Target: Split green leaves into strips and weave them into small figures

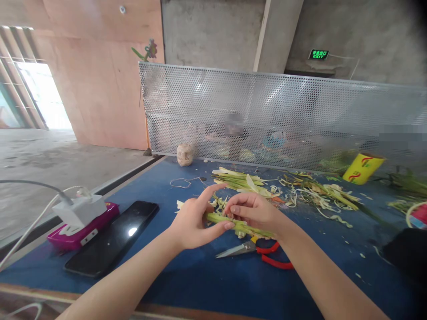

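My left hand (193, 224) wraps its thumb and fingers around a small bundle of pale green plant stalks (248, 229), holding it low over the table and pointing right. Against the bundle's upper side, my right hand (255, 210) has curled, pinched fingers; whatever they pinch is hidden. Just below the stalks lie scissors (245, 249) with red handles, blades pointing left. Behind my hands rests a pile of cut stalks (233, 180), with more peelings and stalks (320, 193) to its right. A loose thin string (185, 182) lies to the left of the pile.
On the blue table (187, 284), a black phone (113, 238) and a magenta power strip (83, 231) with a white charger (80, 211) sit left. A twine ball (184, 154) and yellow roll (363, 169) stand before the perforated metal screen (213, 98). A person shows through it.
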{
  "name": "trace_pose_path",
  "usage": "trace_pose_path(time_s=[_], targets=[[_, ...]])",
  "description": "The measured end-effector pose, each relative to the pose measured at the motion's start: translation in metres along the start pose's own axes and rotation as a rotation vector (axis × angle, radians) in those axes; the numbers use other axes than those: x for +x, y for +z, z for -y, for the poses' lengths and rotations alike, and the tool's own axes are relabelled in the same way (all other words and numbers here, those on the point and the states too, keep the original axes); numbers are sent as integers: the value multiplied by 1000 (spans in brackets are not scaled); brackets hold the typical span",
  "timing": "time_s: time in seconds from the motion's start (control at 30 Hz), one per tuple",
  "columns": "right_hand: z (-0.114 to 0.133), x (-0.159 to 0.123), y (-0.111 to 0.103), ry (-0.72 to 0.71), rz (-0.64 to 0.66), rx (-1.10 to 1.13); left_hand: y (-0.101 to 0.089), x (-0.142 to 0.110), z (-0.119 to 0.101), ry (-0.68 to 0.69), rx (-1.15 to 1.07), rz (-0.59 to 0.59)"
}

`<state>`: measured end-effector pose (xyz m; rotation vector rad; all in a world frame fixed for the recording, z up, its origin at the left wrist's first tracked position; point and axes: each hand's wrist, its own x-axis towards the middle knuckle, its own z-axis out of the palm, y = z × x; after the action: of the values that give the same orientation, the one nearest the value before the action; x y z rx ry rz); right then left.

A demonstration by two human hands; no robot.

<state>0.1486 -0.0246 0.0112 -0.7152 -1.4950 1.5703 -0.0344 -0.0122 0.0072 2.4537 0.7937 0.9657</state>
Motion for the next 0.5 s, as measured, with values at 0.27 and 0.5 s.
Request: trace_pose_path(time_s=[0.27, 0.5], targets=[[2, -1, -1, -19, 44, 113, -1, -3, -3, -7, -33, -185], [-1, 1, 8, -19, 39, -95, -2, -2, 0, -64, -72, -324]])
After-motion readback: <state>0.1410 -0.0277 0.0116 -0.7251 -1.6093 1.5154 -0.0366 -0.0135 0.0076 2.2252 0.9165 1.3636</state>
